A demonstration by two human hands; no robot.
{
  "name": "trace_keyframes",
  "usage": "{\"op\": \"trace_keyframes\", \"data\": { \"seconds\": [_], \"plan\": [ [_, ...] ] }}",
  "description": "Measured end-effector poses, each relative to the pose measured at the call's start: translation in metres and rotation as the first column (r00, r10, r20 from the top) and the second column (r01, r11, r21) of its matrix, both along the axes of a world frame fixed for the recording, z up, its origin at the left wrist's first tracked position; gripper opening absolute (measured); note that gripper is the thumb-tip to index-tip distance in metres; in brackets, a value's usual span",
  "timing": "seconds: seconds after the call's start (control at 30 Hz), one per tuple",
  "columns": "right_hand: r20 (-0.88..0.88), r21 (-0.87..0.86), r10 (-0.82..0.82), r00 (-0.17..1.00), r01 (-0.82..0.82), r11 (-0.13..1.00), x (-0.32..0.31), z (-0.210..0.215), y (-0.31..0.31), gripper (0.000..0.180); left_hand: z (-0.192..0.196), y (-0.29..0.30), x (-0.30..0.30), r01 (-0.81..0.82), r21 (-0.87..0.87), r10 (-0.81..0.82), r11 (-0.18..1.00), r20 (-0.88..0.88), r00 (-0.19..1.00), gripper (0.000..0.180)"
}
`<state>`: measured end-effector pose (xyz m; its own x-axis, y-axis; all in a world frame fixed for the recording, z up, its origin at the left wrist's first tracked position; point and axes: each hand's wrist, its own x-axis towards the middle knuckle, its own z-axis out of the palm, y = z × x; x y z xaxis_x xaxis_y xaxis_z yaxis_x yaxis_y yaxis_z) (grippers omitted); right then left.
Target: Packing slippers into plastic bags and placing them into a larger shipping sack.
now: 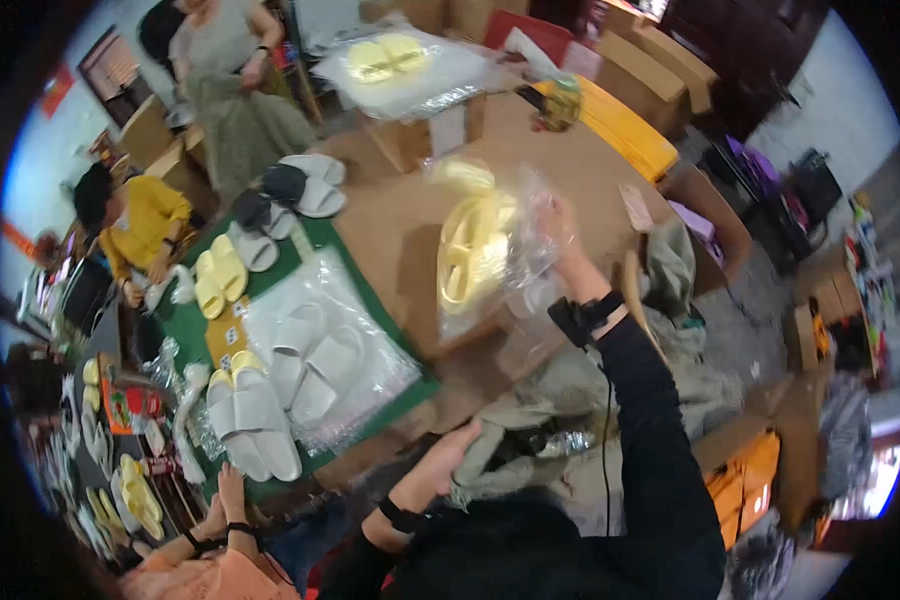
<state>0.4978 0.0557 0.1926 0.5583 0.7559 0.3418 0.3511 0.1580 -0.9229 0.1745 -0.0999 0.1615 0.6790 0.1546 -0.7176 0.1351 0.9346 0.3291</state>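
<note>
Over the brown tabletop (pixel 390 230), my right hand (pixel 558 235) is closed on the edge of a clear plastic bag (pixel 530 262). A pair of yellow slippers (pixel 473 245) with cut-out holes is in the bag, slightly smeared by motion. Low and nearer to me, my left hand (pixel 438 468) hovers by the table's near edge with its fingers stretched out, holding nothing that I can see. It is beside a grey-green cloth (pixel 530 400) bunched at the table's edge. Both my wrists carry dark bands.
White slippers (pixel 325 375) lie on clear plastic over a green mat (pixel 395 350) at the left. Grey slippers (pixel 255 425) and yellow slippers (pixel 220 272) are near them. A plastic-wrapped yellow pair (pixel 388 58) tops a box at the back. Several people sit or stand around the table.
</note>
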Motion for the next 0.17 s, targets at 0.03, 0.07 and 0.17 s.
{"op": "trace_keyframes", "data": {
  "seconds": [0.03, 0.07, 0.17],
  "plan": [
    [-0.007, 0.130, 0.067, 0.998, -0.066, 0.989, 0.019, 0.002, -0.021, 0.016, 0.008, 0.004, 0.004, -0.032, -0.080, 0.037, 0.996, 0.059, 0.998, 0.036],
    [-0.016, 0.106, 0.038, 0.999, -0.036, 0.994, 0.020, 0.016, -0.044, 0.016, 0.022, 0.010, 0.003, -0.078, -0.125, 0.086, 0.989, 0.058, 0.995, 0.037],
    [0.147, -0.336, 0.292, 0.945, -0.230, 0.913, 0.044, 0.080, -0.128, 0.046, 0.014, 0.021, 0.005, -0.003, -0.018, 0.003, 1.000, 0.012, 1.000, 0.042]
  ]
}}
